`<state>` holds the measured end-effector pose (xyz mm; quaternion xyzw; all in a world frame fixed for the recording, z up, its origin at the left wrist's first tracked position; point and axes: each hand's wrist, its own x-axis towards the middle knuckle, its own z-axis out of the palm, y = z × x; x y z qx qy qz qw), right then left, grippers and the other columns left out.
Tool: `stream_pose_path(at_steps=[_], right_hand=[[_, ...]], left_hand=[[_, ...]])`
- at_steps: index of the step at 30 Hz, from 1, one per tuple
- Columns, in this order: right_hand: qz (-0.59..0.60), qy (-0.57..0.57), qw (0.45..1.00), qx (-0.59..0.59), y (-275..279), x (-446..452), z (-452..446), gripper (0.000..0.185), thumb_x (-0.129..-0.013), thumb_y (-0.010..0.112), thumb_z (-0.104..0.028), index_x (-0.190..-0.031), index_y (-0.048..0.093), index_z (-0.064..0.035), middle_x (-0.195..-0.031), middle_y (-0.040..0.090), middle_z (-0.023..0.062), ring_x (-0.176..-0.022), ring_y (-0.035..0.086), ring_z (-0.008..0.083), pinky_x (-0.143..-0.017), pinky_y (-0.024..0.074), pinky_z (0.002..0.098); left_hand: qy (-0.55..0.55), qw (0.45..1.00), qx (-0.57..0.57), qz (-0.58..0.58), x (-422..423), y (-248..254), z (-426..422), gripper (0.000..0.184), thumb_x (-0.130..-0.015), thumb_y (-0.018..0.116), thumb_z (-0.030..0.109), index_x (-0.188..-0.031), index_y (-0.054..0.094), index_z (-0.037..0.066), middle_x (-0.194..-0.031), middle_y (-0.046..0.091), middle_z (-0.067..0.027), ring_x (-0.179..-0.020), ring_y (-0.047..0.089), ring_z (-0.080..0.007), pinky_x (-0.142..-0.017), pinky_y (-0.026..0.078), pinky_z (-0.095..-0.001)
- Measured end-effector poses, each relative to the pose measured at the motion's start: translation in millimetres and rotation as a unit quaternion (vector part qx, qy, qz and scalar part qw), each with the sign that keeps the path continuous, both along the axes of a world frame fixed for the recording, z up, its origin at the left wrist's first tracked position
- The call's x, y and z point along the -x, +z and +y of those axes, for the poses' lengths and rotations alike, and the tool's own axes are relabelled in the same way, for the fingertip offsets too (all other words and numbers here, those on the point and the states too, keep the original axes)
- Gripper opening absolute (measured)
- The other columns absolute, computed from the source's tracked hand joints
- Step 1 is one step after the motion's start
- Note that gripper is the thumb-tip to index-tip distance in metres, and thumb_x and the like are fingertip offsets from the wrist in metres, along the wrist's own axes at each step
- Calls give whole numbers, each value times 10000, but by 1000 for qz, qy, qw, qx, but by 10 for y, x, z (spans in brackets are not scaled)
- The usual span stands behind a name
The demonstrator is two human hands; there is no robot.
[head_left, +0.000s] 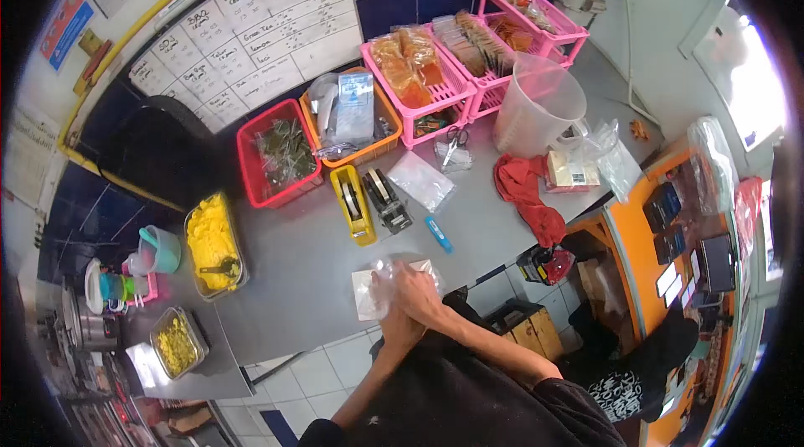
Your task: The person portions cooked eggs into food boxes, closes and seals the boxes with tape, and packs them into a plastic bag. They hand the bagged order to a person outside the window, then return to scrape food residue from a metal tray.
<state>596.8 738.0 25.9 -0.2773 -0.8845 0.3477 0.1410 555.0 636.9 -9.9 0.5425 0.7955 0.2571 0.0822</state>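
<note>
My right hand (pixel 419 291) and my left hand (pixel 400 328) are close together at the table's near edge. Crinkled clear plastic (pixel 383 281), apparently a small bag, shows at the left of my fingers. Both hands look closed around it, with my right hand partly covering the left. The fingertips and anything inside the plastic are hidden or blurred. Beneath them lies white paper or a flat white packet (pixel 363 298). Farther up the table are a blue marker (pixel 438 234), a yellow tape dispenser (pixel 353 206) and a black tape dispenser (pixel 386 201).
A red basket (pixel 248 164) and an orange basket (pixel 378 151) stand behind the dispensers. Pink racks (pixel 453 98) hold sachets. A plastic jug (pixel 536 108) and red cloth (pixel 528 196) sit right. Left is a container of yellow food (pixel 211 237). Another person (pixel 645 372) is lower right.
</note>
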Motion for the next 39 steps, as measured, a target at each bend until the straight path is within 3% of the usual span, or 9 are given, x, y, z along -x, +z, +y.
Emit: stream_pose_path(at_steps=[9,10,14,15,17,20,27,33,39], right_hand=[[-129,250,959,18,883,-648,430,552,-768,613,-48,-1290,477,71,-899,672,228,-820,667,404,-675,544,469],[-77,215,973,18,1004,-690,583,456,-781,613,-75,-1225,564,17,-903,682,205,-805,669,399,-683,548,459],[269,138,952,-57,1075,-330,1001,221,-822,624,-209,-988,736,-117,-815,692,136,-749,675,373,-709,552,434],[270,135,952,-56,884,-285,1000,221,-822,624,-209,-988,736,-117,-815,692,136,-749,675,373,-709,552,434],[-82,505,858,56,439,-145,1096,245,-835,636,-300,-951,731,-106,-773,681,144,-749,676,348,-740,549,415],[-246,584,774,6,472,-99,1462,276,-849,633,-327,-936,718,-80,-801,683,161,-792,680,337,-753,542,417],[35,-110,993,-35,298,-1540,1851,183,-895,610,-168,-805,595,-10,-829,668,222,-808,658,395,-669,508,476],[20,-74,989,129,7,-1996,1187,200,-830,695,-131,-977,651,-2,-688,635,177,-650,663,364,-603,512,440],[112,-121,971,174,-221,-1673,1538,331,-818,707,-80,-1119,578,-33,-1014,667,202,-910,676,395,-736,540,447]], left_hand=[[141,912,44,382,-150,-1464,92,465,-976,573,381,-1393,525,181,-1269,561,-88,-1233,500,-280,-1057,386,-546],[157,961,215,-73,-208,-608,261,387,-960,593,345,-1305,602,169,-1119,612,-44,-1082,582,-249,-971,455,-506],[-91,953,-279,-72,-554,-677,332,352,-899,646,303,-1212,663,144,-964,660,-45,-902,639,-237,-811,527,-395],[-116,887,-238,-377,-664,423,545,208,-829,686,97,-1034,721,99,-802,658,-4,-829,656,-233,-730,532,-342],[-263,955,-139,-24,-760,658,676,273,-765,724,110,-1037,741,117,-833,661,-10,-789,644,-202,-735,534,-342],[-305,922,-227,77,-711,668,923,112,-731,739,92,-830,687,89,-818,645,-24,-714,620,-214,-631,532,-332],[-88,934,-341,61,-331,508,1666,293,-741,772,104,-638,500,62,-717,550,-63,-663,599,-243,-574,517,-331],[-212,973,-84,-29,-515,336,1991,290,-810,787,229,-697,577,64,-680,610,-97,-596,609,-290,-547,482,-405],[-114,945,-32,-305,-602,623,2028,325,-876,756,352,-933,701,36,-797,714,-79,-697,650,-157,-662,515,-333]])
